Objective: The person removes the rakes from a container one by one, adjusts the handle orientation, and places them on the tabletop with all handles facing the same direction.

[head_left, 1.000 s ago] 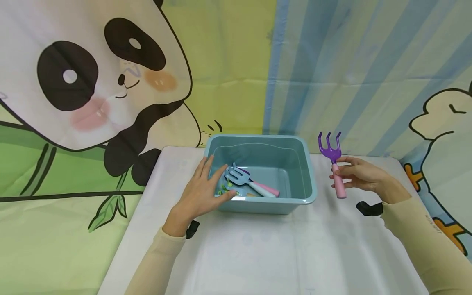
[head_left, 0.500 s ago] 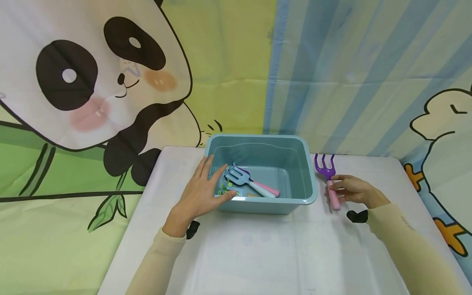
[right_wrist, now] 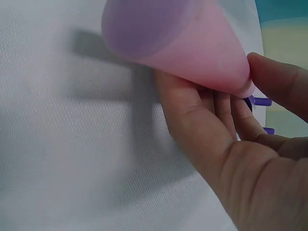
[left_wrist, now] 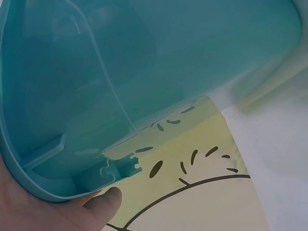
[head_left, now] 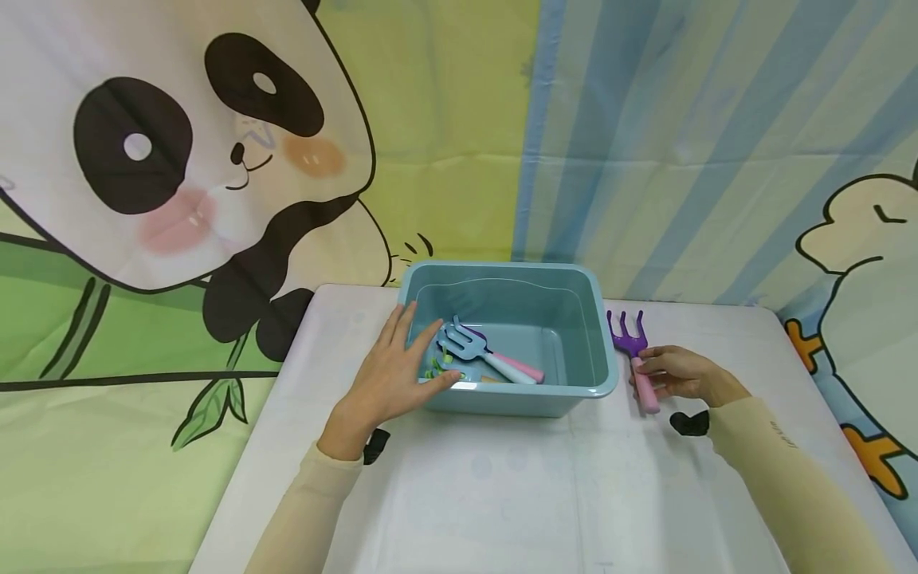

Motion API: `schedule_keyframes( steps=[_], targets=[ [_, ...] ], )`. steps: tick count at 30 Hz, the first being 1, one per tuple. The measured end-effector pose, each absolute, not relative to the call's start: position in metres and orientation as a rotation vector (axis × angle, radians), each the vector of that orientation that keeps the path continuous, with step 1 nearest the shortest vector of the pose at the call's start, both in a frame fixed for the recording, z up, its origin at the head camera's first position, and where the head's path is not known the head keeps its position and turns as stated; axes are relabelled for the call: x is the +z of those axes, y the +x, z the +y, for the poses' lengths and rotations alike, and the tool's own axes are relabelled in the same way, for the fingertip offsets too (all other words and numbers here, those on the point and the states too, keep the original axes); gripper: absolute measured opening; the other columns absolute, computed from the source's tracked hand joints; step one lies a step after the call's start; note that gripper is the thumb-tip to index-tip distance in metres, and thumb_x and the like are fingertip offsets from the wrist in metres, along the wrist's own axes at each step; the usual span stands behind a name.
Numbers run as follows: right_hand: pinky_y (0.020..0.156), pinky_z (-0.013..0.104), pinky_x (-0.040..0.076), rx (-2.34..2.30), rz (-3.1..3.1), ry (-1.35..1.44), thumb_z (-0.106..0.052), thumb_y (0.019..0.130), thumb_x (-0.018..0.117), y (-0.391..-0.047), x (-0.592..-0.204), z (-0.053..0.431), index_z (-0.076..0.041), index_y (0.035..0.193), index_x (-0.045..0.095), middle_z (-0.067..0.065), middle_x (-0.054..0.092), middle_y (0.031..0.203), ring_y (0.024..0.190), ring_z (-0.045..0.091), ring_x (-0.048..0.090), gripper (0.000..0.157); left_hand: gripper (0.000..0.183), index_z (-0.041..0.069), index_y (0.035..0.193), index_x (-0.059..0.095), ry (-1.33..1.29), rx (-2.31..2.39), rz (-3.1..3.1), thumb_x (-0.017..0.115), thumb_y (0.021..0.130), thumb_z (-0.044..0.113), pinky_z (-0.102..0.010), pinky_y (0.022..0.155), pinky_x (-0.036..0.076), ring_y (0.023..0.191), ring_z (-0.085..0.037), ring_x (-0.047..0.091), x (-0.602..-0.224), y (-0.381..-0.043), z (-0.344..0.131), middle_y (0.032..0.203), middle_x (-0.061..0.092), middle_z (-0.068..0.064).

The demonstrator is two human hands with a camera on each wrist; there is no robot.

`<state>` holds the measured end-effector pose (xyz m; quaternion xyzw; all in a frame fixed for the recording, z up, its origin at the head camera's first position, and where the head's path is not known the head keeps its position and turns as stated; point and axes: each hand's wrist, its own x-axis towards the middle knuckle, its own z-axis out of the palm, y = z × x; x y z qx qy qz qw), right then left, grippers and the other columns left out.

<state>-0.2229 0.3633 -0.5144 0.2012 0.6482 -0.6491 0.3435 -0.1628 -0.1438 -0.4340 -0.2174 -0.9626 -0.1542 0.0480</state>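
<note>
A small garden hand fork (head_left: 630,343) with purple tines and a pink handle (right_wrist: 211,48) is at the right of the table. My right hand (head_left: 681,373) holds it by the handle, fingers underneath and thumb on top, low over the white cloth, tines pointing away. My left hand (head_left: 390,371) lies spread over the left front corner of a teal plastic bin (head_left: 604,375), its fingers fairly straight against the rim. Inside the bin lie a light blue hand fork (head_left: 466,344), a pink-handled tool (head_left: 523,367) partly beneath it, and green-patterned pieces (head_left: 441,363) partly hidden by the front rim.
The bin stands towards the back of a table (head_left: 502,494) covered in white cloth. Directly behind it hangs a printed curtain (head_left: 452,143) with a panda, and more of it closes off the right side.
My right hand has lowered the purple and pink hand fork and brought it left and nearer the bin's right side. The left hand and the bin stay in place.
</note>
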Motion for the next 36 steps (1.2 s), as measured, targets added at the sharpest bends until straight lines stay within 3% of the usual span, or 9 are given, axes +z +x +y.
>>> schedule_keyframes(
  steps=[10,18,36],
  targets=[
    [0.082,0.039,0.054,-1.506,1.874,0.398,-0.009,0.103,0.053,-0.221,-0.507,0.363,0.011,0.148,0.020,0.020,0.052,0.120,0.095,0.025,0.058,0.060,0.090,0.021,0.156,0.038,-0.672,-0.480,-2.918,0.041,0.088,0.081,-0.058,0.112,0.028,0.151,-0.035,0.000,-0.434,-0.163,-0.145,0.165,0.010,-0.017],
    [0.085,0.043,0.054,-1.390,1.980,0.369,-0.015,0.103,0.057,-0.220,-0.506,0.364,0.012,0.147,0.026,0.021,0.052,0.123,0.101,0.030,0.055,0.061,0.090,0.021,0.156,0.038,-0.677,-0.481,-2.919,0.042,0.088,0.080,-0.058,0.113,0.026,0.151,-0.035,-0.001,-0.434,-0.163,-0.145,0.165,0.010,-0.018],
    [0.084,0.047,0.056,-1.310,2.061,0.343,-0.014,0.104,0.055,-0.220,-0.496,0.358,0.016,0.137,0.036,0.017,0.057,0.107,0.096,0.028,0.057,0.048,0.090,0.021,0.156,0.038,-0.683,-0.488,-2.916,0.041,0.089,0.081,-0.056,0.116,0.020,0.151,-0.035,-0.001,-0.435,-0.164,-0.145,0.165,0.010,-0.018]
  ],
)
